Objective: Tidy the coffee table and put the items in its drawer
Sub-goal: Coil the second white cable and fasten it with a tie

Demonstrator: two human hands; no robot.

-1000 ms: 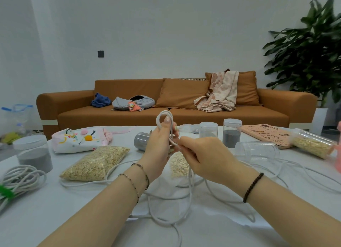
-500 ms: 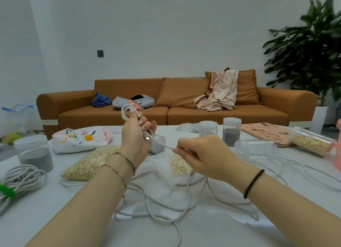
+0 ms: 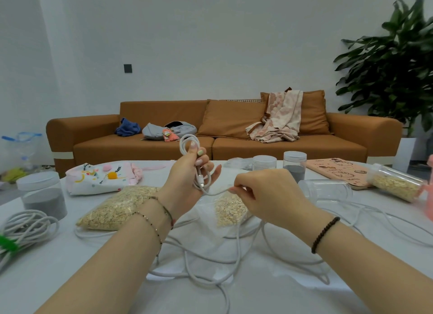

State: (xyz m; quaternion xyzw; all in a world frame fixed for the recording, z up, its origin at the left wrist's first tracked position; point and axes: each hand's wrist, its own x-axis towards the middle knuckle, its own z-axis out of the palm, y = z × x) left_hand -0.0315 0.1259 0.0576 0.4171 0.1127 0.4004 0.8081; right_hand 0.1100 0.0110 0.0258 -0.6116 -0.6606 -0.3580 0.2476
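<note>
Your left hand [image 3: 185, 180] curls round a small coil of white charging cable [image 3: 182, 147]; your right hand [image 3: 269, 196] pinches the strand at its 3 o'clock. The rest sprawls over the white coffee table [image 3: 58, 278] at 6 o'clock, orange sofa [image 3: 234, 147] at 12.

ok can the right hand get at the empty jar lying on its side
Probably yes for reach: the empty jar lies just beyond the right hand with nothing between, but its fingers pinch the white cable.
</note>
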